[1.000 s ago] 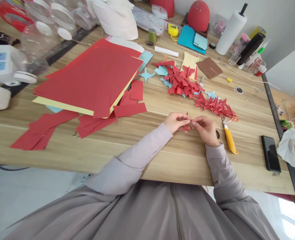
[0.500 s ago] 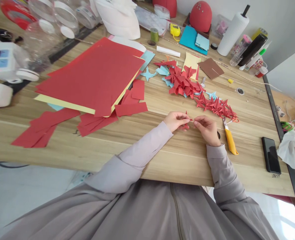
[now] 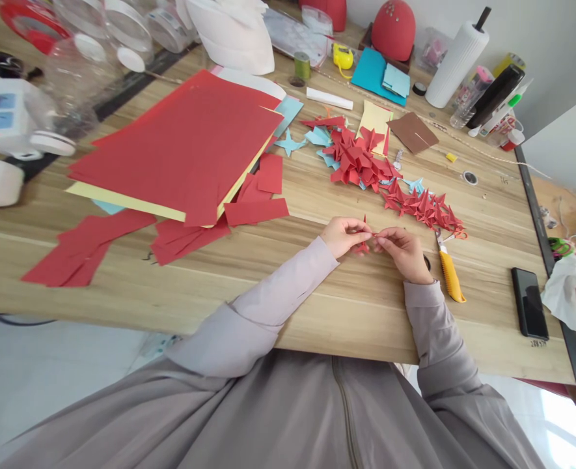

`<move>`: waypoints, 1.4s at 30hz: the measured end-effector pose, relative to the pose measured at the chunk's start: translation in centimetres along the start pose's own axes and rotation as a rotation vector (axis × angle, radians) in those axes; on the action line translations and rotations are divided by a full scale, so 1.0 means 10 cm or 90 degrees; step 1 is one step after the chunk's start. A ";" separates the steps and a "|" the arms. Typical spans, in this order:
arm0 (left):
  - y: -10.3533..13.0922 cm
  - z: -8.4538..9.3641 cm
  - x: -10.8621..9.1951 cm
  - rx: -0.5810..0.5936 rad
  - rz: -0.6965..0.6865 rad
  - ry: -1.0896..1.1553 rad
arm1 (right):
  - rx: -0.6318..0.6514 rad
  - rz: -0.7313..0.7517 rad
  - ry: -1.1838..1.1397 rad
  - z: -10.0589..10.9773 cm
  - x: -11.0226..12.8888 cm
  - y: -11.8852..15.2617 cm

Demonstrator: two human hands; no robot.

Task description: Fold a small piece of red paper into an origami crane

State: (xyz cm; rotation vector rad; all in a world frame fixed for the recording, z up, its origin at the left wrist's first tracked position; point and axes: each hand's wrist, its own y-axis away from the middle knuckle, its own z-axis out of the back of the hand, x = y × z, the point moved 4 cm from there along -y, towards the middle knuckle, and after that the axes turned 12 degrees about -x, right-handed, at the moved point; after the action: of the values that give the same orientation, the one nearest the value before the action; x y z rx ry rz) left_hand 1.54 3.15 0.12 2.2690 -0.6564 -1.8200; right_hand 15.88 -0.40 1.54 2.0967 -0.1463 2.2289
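Both hands are meeting over the wooden table (image 3: pixel 317 312) — the left hand (image 3: pixel 345 234) and right hand (image 3: pixel 405 253) are pinching a small red folded paper piece (image 3: pixel 364 246) between fingertips, while a yellow-handled cutter (image 3: pixel 450 272) is lying just right — folded red shapes (image 3: pixel 390 185) are lying farther back.

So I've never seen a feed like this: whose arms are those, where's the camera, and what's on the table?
The camera sits on a person's head, looking down at their own arms in grey sleeves. The left hand and right hand pinch a small red folded paper piece between them over a wooden table. Beyond lies a pile of finished red folded pieces, to the left a stack of red paper sheets with cut red strips. Right of the hands lie a yellow-handled cutter and a black phone.
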 end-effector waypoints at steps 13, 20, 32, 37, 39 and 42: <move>0.02 -0.02 -0.02 0.007 -0.135 -0.016 | -0.006 -0.089 -0.141 -0.02 -0.07 0.01; 0.02 -0.01 -0.03 0.000 -0.307 -0.081 | -0.032 -0.122 -0.154 -0.03 -0.06 0.02; 0.03 0.00 -0.04 -0.002 -0.330 -0.097 | -0.068 -0.084 -0.172 -0.04 -0.10 0.02; 0.03 -0.01 -0.04 0.000 -0.292 -0.064 | -0.065 -0.041 -0.136 -0.01 -0.08 0.02; 0.03 -0.01 -0.04 0.000 -0.284 -0.062 | -0.059 -0.035 -0.115 -0.01 -0.08 0.02; 0.03 -0.01 -0.04 0.001 -0.283 -0.063 | -0.051 -0.027 -0.109 -0.01 -0.07 0.02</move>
State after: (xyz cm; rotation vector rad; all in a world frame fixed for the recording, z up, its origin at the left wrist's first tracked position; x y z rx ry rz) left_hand 1.54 3.07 0.64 2.4870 -0.1674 -2.1264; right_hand 15.82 -0.54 0.78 2.2237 -0.1976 1.9839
